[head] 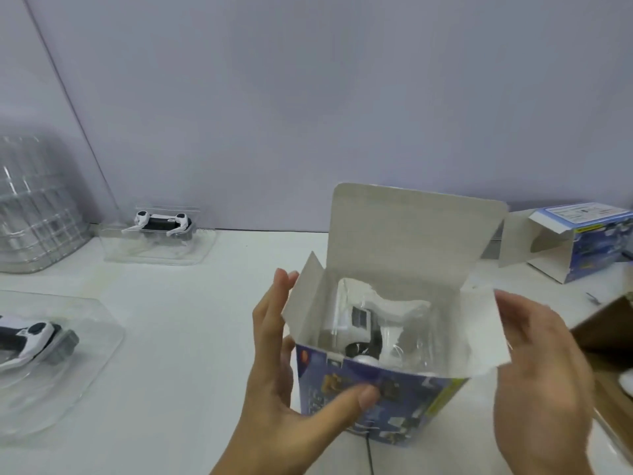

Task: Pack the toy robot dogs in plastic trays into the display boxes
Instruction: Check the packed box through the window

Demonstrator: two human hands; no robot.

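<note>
Blue display box [373, 399] open, hands [274, 365] gripping, toy dog [359, 323] inside

Box mouth [383, 323] open; upright flaps [411, 231] fence sides.

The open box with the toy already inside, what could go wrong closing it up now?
The clear tray sits near the rim, so the tall lid flap may catch on it. The right hand is on the side flap, which could crease. The box, steadied only by the left hand, might tip.
</note>
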